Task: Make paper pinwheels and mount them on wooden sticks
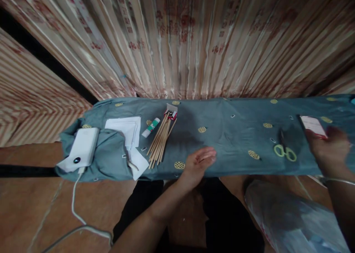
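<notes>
Left hand (200,160) flat, open on cloth (227,134); blurred right hand (331,147) gripping red-edged card (313,126).

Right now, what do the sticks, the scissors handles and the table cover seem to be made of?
Sticks: probably bamboo or wood, pale tan, matte. Scissors handles: likely plastic, smooth yellow-green loops. Cover: woven cloth, matte blue-grey, creased, with printed yellow dots.

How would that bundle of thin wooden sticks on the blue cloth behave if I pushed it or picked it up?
The wooden sticks lie loose, fanned at the near end with nothing seen binding them, so a push would probably scatter or roll them. They look thin and long, so likely light, stiff but snappable. The left hand rests on the blue cloth beside them; its soft folds may slow rolling.
</notes>
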Demonstrator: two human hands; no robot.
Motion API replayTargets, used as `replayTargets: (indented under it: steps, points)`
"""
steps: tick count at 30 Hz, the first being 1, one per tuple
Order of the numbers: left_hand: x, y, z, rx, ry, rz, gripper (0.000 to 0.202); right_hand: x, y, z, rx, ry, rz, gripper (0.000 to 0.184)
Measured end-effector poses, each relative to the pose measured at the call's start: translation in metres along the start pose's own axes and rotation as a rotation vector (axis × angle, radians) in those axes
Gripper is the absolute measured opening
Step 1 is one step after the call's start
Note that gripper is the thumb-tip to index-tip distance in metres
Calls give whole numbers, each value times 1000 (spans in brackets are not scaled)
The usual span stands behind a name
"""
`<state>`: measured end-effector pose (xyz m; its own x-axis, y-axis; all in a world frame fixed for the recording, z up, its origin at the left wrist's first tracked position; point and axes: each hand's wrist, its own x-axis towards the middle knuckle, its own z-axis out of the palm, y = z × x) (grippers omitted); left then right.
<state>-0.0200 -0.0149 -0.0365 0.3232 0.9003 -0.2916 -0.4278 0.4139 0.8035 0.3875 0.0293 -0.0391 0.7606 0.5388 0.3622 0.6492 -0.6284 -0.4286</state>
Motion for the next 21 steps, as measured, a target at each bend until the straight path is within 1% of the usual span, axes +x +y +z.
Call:
replayTargets:
  steps: [1,2,3,5,8,9,10,11,13,15,16,18,19,20,21]
  points:
    - [0,-1,0,-2,-6,15,48,-15,-16,-3,104,-43,54,59]
    - [1,-2,0,4,-12,29,47,-33,-33,-5,227,-117,47,52]
    - [1,-2,-1,14,-14,43,45,-52,-50,-5,387,-155,36,46]
    - [0,1,-2,46,-4,73,38,-93,-81,1,664,-377,-25,39]
    - [-3,11,-6,101,32,97,28,-151,-121,17,761,-618,-155,41]
    - [-5,14,-7,109,41,94,27,-166,-135,21,781,-722,-204,42]
    - [-6,18,-9,111,49,89,28,-180,-148,23,807,-841,-256,43]
    - [-8,22,-11,107,61,85,29,-191,-163,21,826,-913,-298,44]
    - [-12,29,-17,100,82,83,35,-206,-191,6,877,-981,-364,42]
    - [-16,36,-24,106,95,78,43,-215,-215,-25,936,-1011,-403,41]
    - [-19,39,-28,109,95,77,46,-219,-223,-42,968,-1039,-419,39]
    - [-25,47,-36,100,100,80,48,-229,-226,-76,999,-1143,-467,32]
    - [-29,51,-40,87,106,84,47,-236,-221,-88,991,-1232,-519,27]
    - [-32,55,-43,64,117,85,46,-244,-213,-95,987,-1352,-610,25]
    - [-36,59,-46,41,122,80,43,-253,-203,-97,1053,-1422,-726,27]
